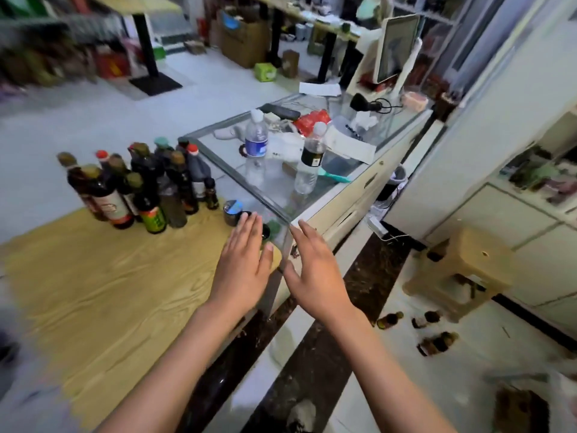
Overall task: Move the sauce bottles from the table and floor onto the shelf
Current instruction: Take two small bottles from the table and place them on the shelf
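Now, bottles on table (137, 189): dark glass, coloured caps, clustered upright on the wooden table (93, 292).
Floor bottles (437, 342): three, dark, lying down.
Left hand (243, 264): flat, empty.
Right hand (315, 270): flat, empty.

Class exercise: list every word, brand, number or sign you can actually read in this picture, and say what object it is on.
None can be read.
Sauce bottles on the wooden table: red, white and green labels, print blurred.
Water bottle on the glass counter: blue label, too blurred.
Dark-liquid bottle: black label, too small.
Green box on the floor: unreadable.
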Action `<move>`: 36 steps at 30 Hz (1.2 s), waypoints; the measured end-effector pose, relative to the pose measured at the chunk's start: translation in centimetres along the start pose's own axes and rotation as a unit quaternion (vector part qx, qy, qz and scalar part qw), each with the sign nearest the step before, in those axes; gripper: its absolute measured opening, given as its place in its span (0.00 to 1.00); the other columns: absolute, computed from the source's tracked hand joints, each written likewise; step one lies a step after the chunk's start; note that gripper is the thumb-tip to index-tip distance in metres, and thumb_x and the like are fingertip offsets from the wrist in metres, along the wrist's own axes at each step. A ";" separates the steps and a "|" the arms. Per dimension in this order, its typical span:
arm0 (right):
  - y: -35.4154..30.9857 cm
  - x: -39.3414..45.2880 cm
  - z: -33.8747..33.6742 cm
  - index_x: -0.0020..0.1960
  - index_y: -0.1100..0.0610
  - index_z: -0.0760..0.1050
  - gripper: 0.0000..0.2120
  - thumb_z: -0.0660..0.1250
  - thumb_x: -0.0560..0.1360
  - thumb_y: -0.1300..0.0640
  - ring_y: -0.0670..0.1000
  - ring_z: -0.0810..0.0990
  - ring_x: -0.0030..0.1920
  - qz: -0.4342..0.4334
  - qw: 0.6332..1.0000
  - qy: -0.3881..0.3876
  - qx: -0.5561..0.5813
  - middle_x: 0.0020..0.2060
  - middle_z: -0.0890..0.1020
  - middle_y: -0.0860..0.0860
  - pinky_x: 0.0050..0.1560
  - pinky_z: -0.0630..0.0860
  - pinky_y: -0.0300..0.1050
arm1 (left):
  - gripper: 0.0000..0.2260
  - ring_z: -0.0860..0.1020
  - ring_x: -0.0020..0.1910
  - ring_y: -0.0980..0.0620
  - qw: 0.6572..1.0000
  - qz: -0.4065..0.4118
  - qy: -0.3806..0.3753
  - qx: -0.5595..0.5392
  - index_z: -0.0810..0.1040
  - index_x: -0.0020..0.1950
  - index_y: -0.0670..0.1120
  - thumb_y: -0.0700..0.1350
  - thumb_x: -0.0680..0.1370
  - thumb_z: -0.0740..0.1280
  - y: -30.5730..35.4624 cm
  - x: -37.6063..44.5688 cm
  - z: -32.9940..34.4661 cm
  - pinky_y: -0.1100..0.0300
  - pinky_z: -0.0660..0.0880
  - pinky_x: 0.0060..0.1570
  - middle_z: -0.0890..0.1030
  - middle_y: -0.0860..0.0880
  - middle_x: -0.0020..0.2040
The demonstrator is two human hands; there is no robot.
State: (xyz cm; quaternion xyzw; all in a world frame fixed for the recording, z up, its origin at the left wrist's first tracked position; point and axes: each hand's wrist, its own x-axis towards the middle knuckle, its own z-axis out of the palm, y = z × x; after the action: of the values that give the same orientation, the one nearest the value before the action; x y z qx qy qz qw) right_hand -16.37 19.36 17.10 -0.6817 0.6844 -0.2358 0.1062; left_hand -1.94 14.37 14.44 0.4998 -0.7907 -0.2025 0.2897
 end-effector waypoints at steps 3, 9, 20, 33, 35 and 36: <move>-0.1 3.2 1.8 0.77 0.58 0.63 0.29 0.64 0.78 0.56 0.54 0.59 0.77 -0.024 0.999 -0.031 0.016 0.77 0.63 0.55 0.77 0.55 0.48 | 0.26 0.47 0.77 0.58 0.999 -0.038 0.013 0.013 0.55 0.79 0.43 0.52 0.82 0.51 -2.5 1.3 -0.3 0.53 0.51 0.76 0.56 0.48 0.79; 1.8 11.1 5.2 0.77 0.57 0.61 0.30 0.63 0.77 0.56 0.55 0.60 0.77 -0.072 0.993 -0.080 0.045 0.77 0.63 0.55 0.76 0.56 0.47 | 0.25 0.48 0.77 0.58 0.992 -0.115 0.012 0.048 0.53 0.79 0.47 0.50 0.83 0.55 -5.8 4.5 0.4 0.56 0.50 0.76 0.53 0.52 0.79; 3.2 23.4 12.3 0.74 0.60 0.65 0.28 0.63 0.75 0.56 0.59 0.63 0.75 -0.078 0.980 -0.174 0.059 0.74 0.66 0.59 0.74 0.62 0.54 | 0.24 0.54 0.77 0.55 0.970 -0.225 0.062 0.073 0.59 0.78 0.46 0.47 0.82 0.59 -10.5 13.4 0.9 0.66 0.50 0.71 0.60 0.51 0.78; 3.2 30.4 21.6 0.66 0.57 0.68 0.18 0.62 0.76 0.61 0.57 0.71 0.64 0.040 0.963 -0.261 -0.048 0.64 0.72 0.55 0.61 0.69 0.49 | 0.21 0.67 0.71 0.45 0.960 -0.281 0.020 0.001 0.68 0.72 0.44 0.40 0.79 0.62 -24.1 24.4 4.8 0.51 0.66 0.69 0.66 0.47 0.74; 3.1 31.2 23.3 0.67 0.58 0.68 0.19 0.61 0.77 0.61 0.58 0.71 0.64 0.046 0.957 -0.278 -0.064 0.64 0.72 0.56 0.62 0.69 0.50 | 0.21 0.66 0.71 0.46 0.961 -0.276 -0.001 0.012 0.67 0.73 0.46 0.40 0.80 0.62 -25.3 25.7 5.8 0.50 0.67 0.68 0.64 0.48 0.75; 3.2 31.6 24.2 0.68 0.59 0.67 0.19 0.61 0.77 0.61 0.58 0.71 0.65 0.053 0.955 -0.284 -0.071 0.65 0.71 0.57 0.63 0.70 0.51 | 0.22 0.65 0.72 0.45 0.962 -0.273 -0.016 0.018 0.66 0.74 0.46 0.39 0.80 0.62 -25.6 26.2 6.2 0.50 0.66 0.69 0.63 0.48 0.76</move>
State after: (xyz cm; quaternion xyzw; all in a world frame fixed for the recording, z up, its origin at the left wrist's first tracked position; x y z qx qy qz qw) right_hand -9.40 -16.13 0.26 -0.6890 0.6762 0.0228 0.2598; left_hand 2.50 -19.92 0.81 0.6990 -0.6319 -0.2671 0.2017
